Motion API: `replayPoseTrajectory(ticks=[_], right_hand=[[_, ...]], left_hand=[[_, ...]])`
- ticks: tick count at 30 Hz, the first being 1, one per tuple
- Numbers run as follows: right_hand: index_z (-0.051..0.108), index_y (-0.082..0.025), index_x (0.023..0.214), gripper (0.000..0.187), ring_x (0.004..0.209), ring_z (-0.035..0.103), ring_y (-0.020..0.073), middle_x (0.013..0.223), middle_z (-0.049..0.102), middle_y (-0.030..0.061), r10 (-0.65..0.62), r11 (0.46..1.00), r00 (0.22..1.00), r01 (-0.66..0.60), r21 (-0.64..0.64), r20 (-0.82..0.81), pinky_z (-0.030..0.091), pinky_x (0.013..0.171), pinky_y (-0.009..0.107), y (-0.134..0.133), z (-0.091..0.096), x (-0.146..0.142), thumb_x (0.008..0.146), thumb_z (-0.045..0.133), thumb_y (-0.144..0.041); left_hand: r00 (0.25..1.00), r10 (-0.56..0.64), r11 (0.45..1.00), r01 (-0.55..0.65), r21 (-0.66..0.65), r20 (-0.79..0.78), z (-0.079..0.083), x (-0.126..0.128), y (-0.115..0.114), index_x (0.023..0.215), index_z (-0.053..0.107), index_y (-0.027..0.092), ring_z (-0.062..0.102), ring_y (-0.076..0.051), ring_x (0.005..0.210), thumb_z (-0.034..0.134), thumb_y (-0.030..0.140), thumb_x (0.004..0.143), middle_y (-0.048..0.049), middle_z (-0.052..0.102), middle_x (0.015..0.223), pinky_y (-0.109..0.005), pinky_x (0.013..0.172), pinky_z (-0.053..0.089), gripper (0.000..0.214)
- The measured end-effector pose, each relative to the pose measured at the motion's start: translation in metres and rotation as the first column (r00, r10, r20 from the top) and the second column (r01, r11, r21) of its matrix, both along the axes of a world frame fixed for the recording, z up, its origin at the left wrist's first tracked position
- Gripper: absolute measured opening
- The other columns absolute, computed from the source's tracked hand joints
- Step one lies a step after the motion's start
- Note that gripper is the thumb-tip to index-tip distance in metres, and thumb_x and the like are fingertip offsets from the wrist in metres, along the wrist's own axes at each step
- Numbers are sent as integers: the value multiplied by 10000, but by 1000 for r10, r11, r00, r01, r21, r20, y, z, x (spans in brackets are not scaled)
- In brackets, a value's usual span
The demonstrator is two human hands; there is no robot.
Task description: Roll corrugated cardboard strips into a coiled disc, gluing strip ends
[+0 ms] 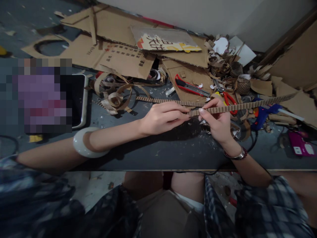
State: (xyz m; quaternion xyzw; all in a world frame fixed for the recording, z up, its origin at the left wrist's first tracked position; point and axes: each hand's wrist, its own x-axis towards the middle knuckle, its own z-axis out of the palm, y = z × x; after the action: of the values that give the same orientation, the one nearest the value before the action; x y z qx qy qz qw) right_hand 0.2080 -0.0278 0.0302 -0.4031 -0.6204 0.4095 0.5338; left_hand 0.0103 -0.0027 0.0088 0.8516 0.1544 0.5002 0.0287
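Note:
Both my hands pinch a long, narrow corrugated cardboard strip (257, 104) above the dark table (173, 155). My left hand (163, 117) grips the strip's left end with thumb and fingers closed. My right hand (218, 120) pinches it just to the right; from there the strip runs out to the far right. A second corrugated strip (160, 100) lies on the table just behind my left hand. A white bangle sits on my left wrist, a bracelet on my right.
A red utility knife (190, 86) lies on cardboard behind my hands. Red-handled scissors (229, 98) and a blue glue gun (264, 114) are to the right. Curled cardboard strips (116, 96), flat cardboard sheets (119, 56), a tablet (79, 99) at left, a pink object (299, 145) at far right.

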Motion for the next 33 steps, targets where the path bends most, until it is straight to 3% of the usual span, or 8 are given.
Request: replayPoseTrajectory(ticks=[5, 11, 17, 22, 27, 33], right_hand=[[514, -242, 788, 199, 582, 578, 97, 635, 552, -60, -123, 992, 992, 121, 43, 34, 519, 608, 276, 1, 2, 1, 795, 688, -338], [514, -242, 813, 179, 593, 585, 98, 647, 566, -58, -33, 998, 998, 30, 62, 48, 513, 613, 277, 0, 1, 1, 811, 675, -322], [538, -236, 815, 160, 625, 586, 100, 700, 559, -43, -141, 982, 988, 132, 132, 64, 498, 616, 281, 2, -1, 2, 802, 685, -296], [532, -245, 823, 151, 615, 582, 104, 690, 558, -44, -87, 991, 993, 78, 112, 82, 501, 600, 285, 0, -2, 3, 814, 669, -307], [536, -242, 813, 144, 607, 573, 98, 691, 544, -42, -139, 983, 987, 128, 131, 79, 501, 592, 277, 0, -1, 4, 810, 671, -293], [516, -243, 786, 172, 554, 569, 98, 653, 558, -52, -15, 998, 996, 10, 55, 87, 488, 537, 274, -1, -2, 6, 795, 677, -301]], left_hand=[[1000, 7, 1000, -7, 1, -2, 0, 0, 0, 844, 656, 156, 693, -119, 780, 671, 165, 816, -68, 732, 907, -203, 738, 560, 33], [1000, 9, 1000, -9, 9, -7, 0, 0, 0, 863, 653, 176, 693, -118, 796, 653, 189, 831, -55, 730, 924, -213, 740, 567, 35], [1000, 18, 1000, -18, -20, -24, -1, -1, -1, 882, 650, 200, 700, -122, 807, 639, 175, 845, -50, 732, 941, -207, 755, 564, 47], [1000, -9, 1000, 9, -7, -12, -1, -1, 0, 880, 657, 166, 696, -136, 823, 672, 154, 815, -74, 729, 941, -226, 765, 568, 68], [1000, 12, 1000, -12, -2, -20, 0, 0, 0, 874, 652, 184, 693, -117, 802, 650, 173, 833, -55, 731, 941, -208, 750, 568, 43], [1000, -4, 1000, 3, -14, -23, 0, -1, 0, 889, 653, 203, 699, -134, 817, 638, 186, 845, -54, 731, 948, -222, 754, 570, 50]])
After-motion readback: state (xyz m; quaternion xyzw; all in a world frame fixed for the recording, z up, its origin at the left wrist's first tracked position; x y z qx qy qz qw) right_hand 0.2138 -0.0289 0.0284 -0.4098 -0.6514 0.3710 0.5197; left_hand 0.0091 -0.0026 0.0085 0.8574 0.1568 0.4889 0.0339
